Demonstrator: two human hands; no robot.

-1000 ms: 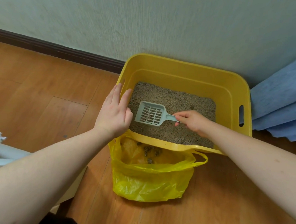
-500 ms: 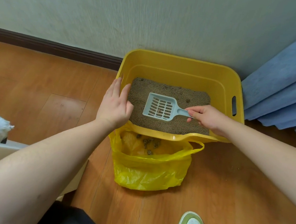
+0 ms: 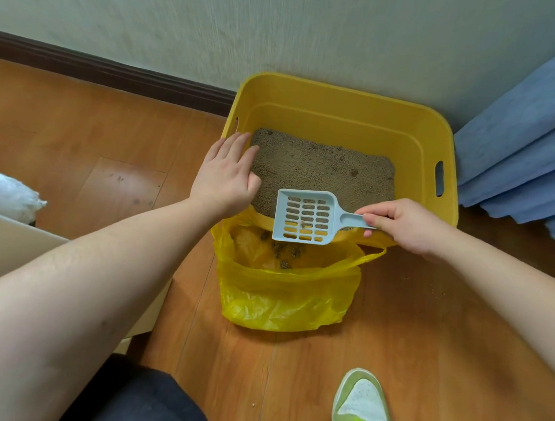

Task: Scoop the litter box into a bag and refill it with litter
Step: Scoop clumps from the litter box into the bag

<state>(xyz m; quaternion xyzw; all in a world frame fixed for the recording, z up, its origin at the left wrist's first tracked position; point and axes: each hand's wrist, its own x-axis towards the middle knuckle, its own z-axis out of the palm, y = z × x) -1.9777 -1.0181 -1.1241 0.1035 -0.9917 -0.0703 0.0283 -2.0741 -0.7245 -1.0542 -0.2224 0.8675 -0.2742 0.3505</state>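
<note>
A yellow litter box [image 3: 348,116] stands against the wall, holding brown litter [image 3: 322,167]. My left hand [image 3: 226,177] rests flat on the box's left front corner, fingers apart. My right hand [image 3: 403,225] grips the handle of a pale blue slotted scoop [image 3: 305,217]. The scoop's head hangs over the box's front rim and the mouth of a yellow plastic bag [image 3: 283,296] on the floor, with one small clump left in it. Several dark clumps lie inside the bag.
Blue curtain [image 3: 529,155] hangs right of the box. A white sack [image 3: 4,194] and a pale box edge [image 3: 11,247] sit at the left. My green-white shoe [image 3: 359,400] is on the wooden floor below the bag. Litter crumbs lie right of the bag.
My right hand has drawn the scoop back from over the litter to the box's front rim, above the bag. The load of clumps has left the scoop. My left hand stays on the corner.
</note>
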